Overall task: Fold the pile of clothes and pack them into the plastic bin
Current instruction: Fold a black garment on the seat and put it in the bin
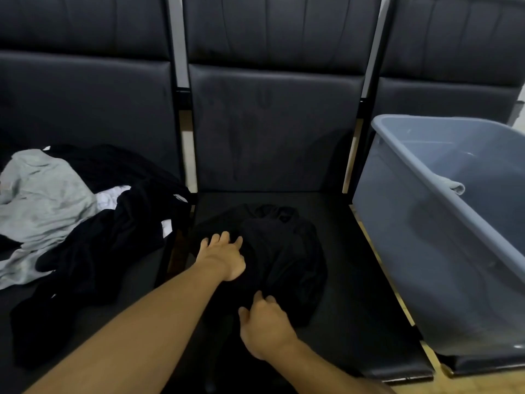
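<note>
Both arms are bare and reaching forward and down, coming in from the bottom of the frame. The left arm runs long and diagonal from the lower left corner, almost straight at the elbow, wrist pretty flat. The left hand (224,255) sits palm down with the back of it facing up, fingers spread a bit and bent at the tips, thumb tucked toward the underside. The right arm enters from the bottom right, and only the forearm shows. The right hand (265,327) is closer to the body than the left one, back of the hand up, fingers curled under and thumb sticking out to the left. The two hands are near each other but not touching.
</note>
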Motion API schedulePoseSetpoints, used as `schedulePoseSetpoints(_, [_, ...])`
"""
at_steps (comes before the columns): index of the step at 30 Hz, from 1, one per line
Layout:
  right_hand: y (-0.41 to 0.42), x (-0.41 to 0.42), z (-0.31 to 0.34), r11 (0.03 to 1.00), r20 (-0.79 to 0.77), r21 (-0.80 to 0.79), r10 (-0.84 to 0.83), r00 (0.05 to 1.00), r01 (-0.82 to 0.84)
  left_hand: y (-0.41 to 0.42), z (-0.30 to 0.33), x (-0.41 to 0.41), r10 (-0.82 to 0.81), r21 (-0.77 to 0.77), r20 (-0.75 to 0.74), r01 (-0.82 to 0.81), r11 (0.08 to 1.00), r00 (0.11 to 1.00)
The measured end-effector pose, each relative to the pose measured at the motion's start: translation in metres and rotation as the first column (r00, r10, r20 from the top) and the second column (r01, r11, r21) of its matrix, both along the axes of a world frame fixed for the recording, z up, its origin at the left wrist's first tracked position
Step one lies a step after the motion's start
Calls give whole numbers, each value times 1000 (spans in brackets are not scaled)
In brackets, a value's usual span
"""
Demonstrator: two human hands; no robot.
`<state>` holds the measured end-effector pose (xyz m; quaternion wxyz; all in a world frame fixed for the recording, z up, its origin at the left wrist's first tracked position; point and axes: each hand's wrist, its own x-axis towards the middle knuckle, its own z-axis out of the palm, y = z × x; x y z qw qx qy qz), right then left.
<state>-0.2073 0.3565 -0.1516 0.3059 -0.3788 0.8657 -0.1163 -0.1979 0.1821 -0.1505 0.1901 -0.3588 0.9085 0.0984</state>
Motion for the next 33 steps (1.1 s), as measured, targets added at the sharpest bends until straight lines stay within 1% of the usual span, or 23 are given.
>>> schedulePoseSetpoints(1, [-1, 3, 1, 996, 49, -89, -11, 999, 15, -1, 0, 1, -11, 7, -38, 11, 1000, 999])
schedulePoseSetpoints(2, [-1, 4, 4, 984, 50, -179, -2, 999, 11, -2, 0, 4, -25, -6, -88, 25, 1000, 996])
schedulePoseSetpoints(3, [2, 1, 6, 963, -25, -268, 21, 999, -27, -2, 0, 8, -48, -41, -154, 42, 998, 987])
schedulePoseSetpoints(5, [13, -11, 8, 888, -302, -427, 38, 953, -170, 1, 1, 19, -136, -150, -339, 89, 985, 931])
schedulePoseSetpoints(6, [21, -20, 6, 854, -417, -456, 43, 908, -250, 5, 1, 26, -200, -188, -445, 127, 974, 873])
schedulePoseSetpoints(7, [29, -30, 2, 849, -494, -433, 58, 867, -303, 10, 0, 35, -251, -190, -519, 175, 966, 817])
schedulePoseSetpoints(8, [36, -39, -3, 868, -557, -372, 74, 827, -328, 16, -1, 45, -287, -165, -548, 235, 958, 786])
schedulePoseSetpoints(9, [42, -46, -6, 900, -571, -284, 117, 812, -329, 24, -3, 55, -313, -122, -531, 294, 948, 788])
schedulePoseSetpoints(10, [47, -51, -9, 922, -550, -207, 168, 818, -329, 31, -6, 64, -335, -75, -477, 342, 937, 813])
schedulePoseSetpoints(12, [56, -58, -11, 934, -448, -146, 230, 864, -325, 39, -13, 77, -366, -40, -347, 376, 926, 864])
schedulePoseSetpoints(14, [63, -63, -6, 923, -406, -205, 222, 886, -325, 41, -19, 82, -377, -77, -318, 372, 925, 870])
schedulePoseSetpoints(16, [71, -67, 0, 904, -426, -248, 221, 877, -348, 42, -15, 84, -369, -100, -312, 356, 929, 875])
schedulePoseSetpoints(18, [81, -72, 6, 875, -440, -203, 320, 839, -440, 43, -11, 86, -355, -109, -288, 337, 935, 890])
schedulePoseSetpoints(20, [90, -74, 8, 831, -465, -102, 446, 765, -546, 46, -6, 90, -350, -97, -276, 336, 937, 895])
schedulePoseSetpoints(21, [93, -77, 7, 815, -492, -108, 453, 743, -569, 49, -3, 92, -353, -87, -284, 343, 935, 891])
schedulePoseSetpoints(22, [95, -79, 7, 802, -522, -161, 426, 739, -576, 52, -1, 94, -365, -84, -291, 356, 931, 884])
schedulePoseSetpoints(24, [93, -81, 10, 796, -507, -225, 396, 765, -561, 57, 0, 100, -395, -97, -273, 383, 919, 877])
schedulePoseSetpoints(26, [89, -84, 11, 826, -405, -137, 457, 792, -547, 61, -3, 107, -419, -106, -209, 405, 908, 884])
schedulePoseSetpoints(27, [86, -85, 11, 837, -344, -53, 497, 796, -545, 64, -6, 110, -425, -118, -172, 410, 904, 888])
schedulePoseSetpoints(28, [84, -85, 10, 830, -322, 30, 536, 780, -558, 66, -9, 112, -427, -145, -148, 408, 901, 892])
schedulePoseSetpoints(29, [83, -84, 8, 815, -331, 83, 565, 756, -573, 69, -11, 113, -434, -190, -135, 407, 893, 891])
schedulePoseSetpoints(31, [81, -80, 3, 792, -394, 122, 592, 703, -598, 74, -14, 112, -465, -277, -68, 431, 859, 883])
schedulePoseSetpoints(33, [78, -76, -2, 762, -459, 191, 627, 629, -619, 78, -14, 111, -484, -307, 24, 467, 829, 875])
